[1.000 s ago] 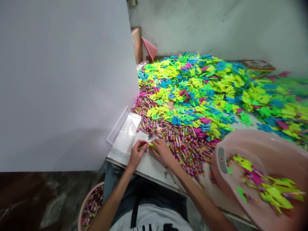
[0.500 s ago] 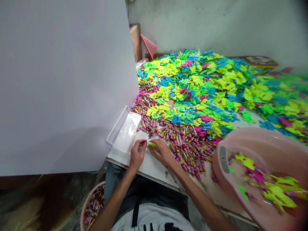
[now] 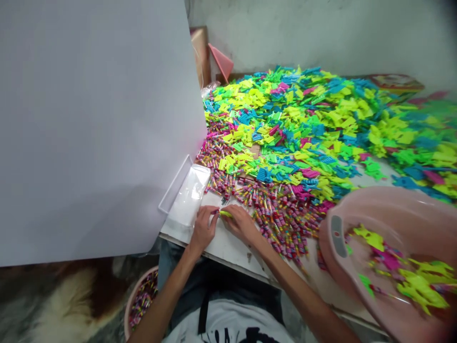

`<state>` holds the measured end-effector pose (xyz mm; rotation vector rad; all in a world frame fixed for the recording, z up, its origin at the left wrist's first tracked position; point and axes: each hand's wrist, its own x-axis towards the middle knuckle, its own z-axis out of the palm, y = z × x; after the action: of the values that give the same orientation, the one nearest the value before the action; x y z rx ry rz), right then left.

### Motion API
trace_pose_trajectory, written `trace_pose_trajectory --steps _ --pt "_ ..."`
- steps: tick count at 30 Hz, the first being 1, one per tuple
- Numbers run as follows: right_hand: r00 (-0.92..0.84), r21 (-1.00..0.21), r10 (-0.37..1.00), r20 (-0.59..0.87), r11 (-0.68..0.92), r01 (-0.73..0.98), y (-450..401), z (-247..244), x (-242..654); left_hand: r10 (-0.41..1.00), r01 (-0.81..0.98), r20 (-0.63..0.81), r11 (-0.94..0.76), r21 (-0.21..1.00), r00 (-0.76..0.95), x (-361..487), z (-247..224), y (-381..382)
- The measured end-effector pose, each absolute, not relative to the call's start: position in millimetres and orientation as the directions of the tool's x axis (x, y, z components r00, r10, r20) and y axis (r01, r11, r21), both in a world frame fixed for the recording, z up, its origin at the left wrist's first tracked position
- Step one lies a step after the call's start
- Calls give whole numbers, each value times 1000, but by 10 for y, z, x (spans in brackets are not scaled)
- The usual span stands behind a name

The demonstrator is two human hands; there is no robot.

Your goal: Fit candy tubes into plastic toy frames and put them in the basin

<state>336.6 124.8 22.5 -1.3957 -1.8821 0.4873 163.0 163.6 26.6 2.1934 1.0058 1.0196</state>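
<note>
Currently: left hand [image 3: 203,229] pinching small striped tube [image 3: 214,211] | right hand [image 3: 241,225] pinching yellow-green plastic piece [image 3: 225,214] | both meeting tip to tip over white surface [image 3: 228,248] | pink basin [image 3: 378,197] at right

1 head-worn camera looks forward and down from close above the left hand [image 3: 203,230] and right hand [image 3: 242,225].

The pink basin [image 3: 389,202] runs off the picture's right and bottom edges, and the colored pieces [image 3: 417,286] inside it are blurred. Left of the basin, the right hand's fingers [image 3: 233,220] partly hide a small yellow piece [image 3: 225,214] (too small to make out its shape). Farther left of the basin, a white board [image 3: 89,133] blocks the view beyond it.
</note>
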Motion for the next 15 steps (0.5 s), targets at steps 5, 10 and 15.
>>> trace_pose_trajectory --steps 5,10,15 --pt "-158 -649 938 308 329 686 1253 221 3369 710 443 421 -691 572 565 1573 278 1685" --pt "-178 -642 940 291 330 692 1268 211 3380 641 443 367 -749 493 674 1540 394 1782" --pt "-201 -649 937 287 344 678 1252 210 3396 581 427 301 -786 446 756 1500 498 1809"
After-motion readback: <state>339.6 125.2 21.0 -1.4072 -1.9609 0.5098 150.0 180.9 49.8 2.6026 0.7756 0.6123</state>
